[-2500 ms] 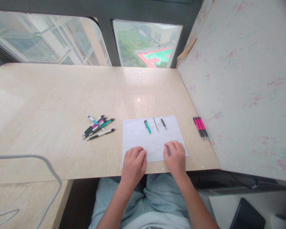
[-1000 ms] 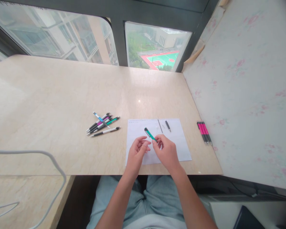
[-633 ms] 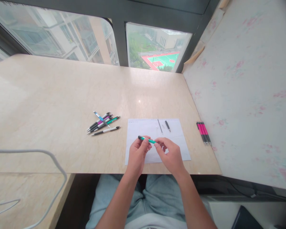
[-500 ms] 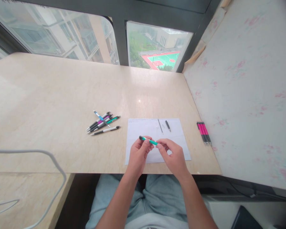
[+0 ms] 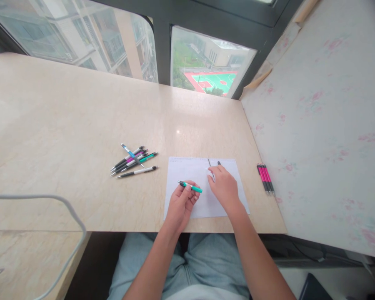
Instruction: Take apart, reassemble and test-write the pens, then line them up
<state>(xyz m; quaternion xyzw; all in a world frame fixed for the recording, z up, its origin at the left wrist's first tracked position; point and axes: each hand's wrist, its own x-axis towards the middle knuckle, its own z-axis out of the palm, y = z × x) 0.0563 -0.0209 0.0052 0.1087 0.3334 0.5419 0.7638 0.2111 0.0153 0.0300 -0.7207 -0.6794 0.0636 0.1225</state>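
Observation:
My left hand (image 5: 181,205) pinches a green pen barrel (image 5: 193,188) with a black clip end, held tilted above the white sheet of paper (image 5: 203,208). Over the paper's upper right part, my right hand (image 5: 224,186) reaches down with thumb and forefinger apart. Its fingertips are beside a thin dark refill (image 5: 209,162), whose lower part the hand partly covers. Just past the knuckles shows the tip of a black pen grip (image 5: 219,163); the rest of it is hidden.
To the left of the paper lies a loose pile of pens (image 5: 133,160) in several colours. A row of pink and black pens (image 5: 265,179) rests by the wallpapered wall (image 5: 318,146). A grey cable (image 5: 62,200) loops at the left; windows line the back of the desk.
My right hand has let go of the green barrel and moved forward to the refill and black grip. The left hand keeps the barrel, shifted slightly left.

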